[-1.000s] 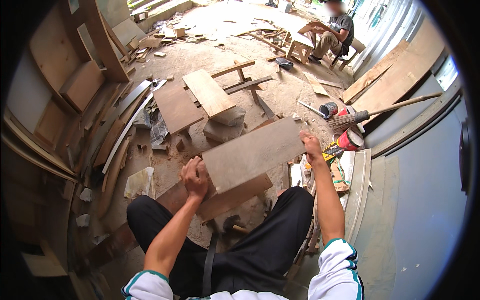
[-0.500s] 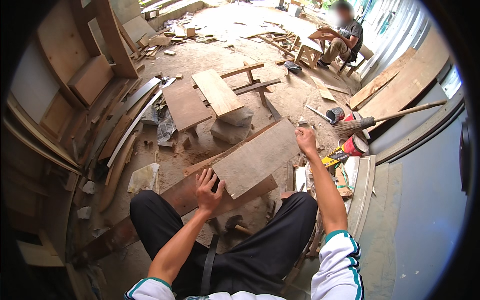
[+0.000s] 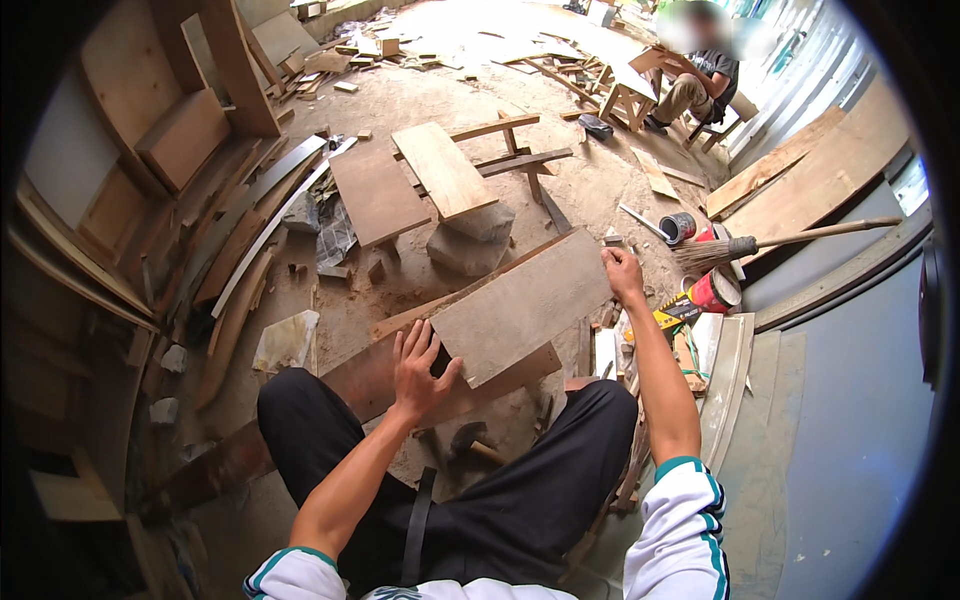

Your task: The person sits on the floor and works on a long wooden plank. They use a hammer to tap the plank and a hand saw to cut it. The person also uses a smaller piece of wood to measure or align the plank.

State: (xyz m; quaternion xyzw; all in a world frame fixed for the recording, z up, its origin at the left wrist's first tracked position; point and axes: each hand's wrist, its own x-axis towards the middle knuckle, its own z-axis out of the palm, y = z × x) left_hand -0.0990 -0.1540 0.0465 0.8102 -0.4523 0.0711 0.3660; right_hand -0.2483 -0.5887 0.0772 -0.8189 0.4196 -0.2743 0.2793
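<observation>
Board: a flat, grey-brown rectangular wooden board [image 3: 520, 305] lies across a longer, darker brown plank [image 3: 380, 385], over the person's knees and the dirt floor [image 3: 590, 190].
Left hand: the left hand [image 3: 418, 368] is spread open, fingers splayed, palm pressing on the board's near-left corner and the dark plank beside it; it grips nothing.
Right hand: the right hand [image 3: 622, 272] is curled over the board's far-right corner, fingers closed on the edge.
Long axis: runs from the near-left corner by the left hand to the far-right corner by the right hand, diagonal across the view.
Pointing: the far end aims toward the straw broom [image 3: 745, 243] and red can [image 3: 715, 292].
Risk 1: held at only 2 corners, the board could likely pivot or slide off the plank.
Risk 2: its far end may knock the can or the yellow tool [image 3: 672, 312] just beside it.
Risk 3: rough edges could splinter bare fingers.
Risk 4: the hammer [image 3: 470, 440] between the legs lies under the near edge.
</observation>
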